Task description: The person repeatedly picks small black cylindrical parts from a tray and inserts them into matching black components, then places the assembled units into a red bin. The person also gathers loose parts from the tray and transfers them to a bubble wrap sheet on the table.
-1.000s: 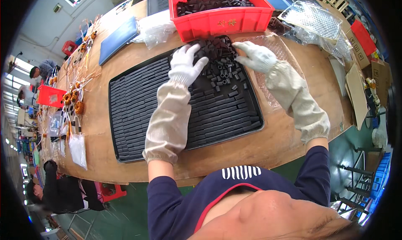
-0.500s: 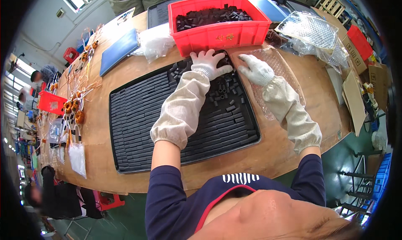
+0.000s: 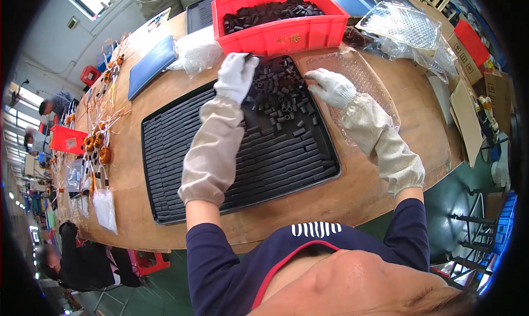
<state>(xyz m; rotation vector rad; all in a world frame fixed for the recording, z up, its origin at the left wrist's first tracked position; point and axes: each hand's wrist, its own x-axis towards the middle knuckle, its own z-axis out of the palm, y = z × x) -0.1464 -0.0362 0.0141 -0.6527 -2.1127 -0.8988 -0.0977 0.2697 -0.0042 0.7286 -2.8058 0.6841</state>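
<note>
Mostly, the black tray, set toward the near edge of the desk, carries tidy rows of short black tubes; what looks left is its far right corner, where loose tubes lie unlined. Rowed tubes rest on their sides, long axes running left to right, roughly along the tray's near edge; loose ones point every way, some upright with open ends showing. At the tray's far edge, the left hand is bent, a dark bit at its fingertips; whether it grips that, I cannot tell. The right hand hovers half open by the right edge, seemingly holding nothing.
</note>
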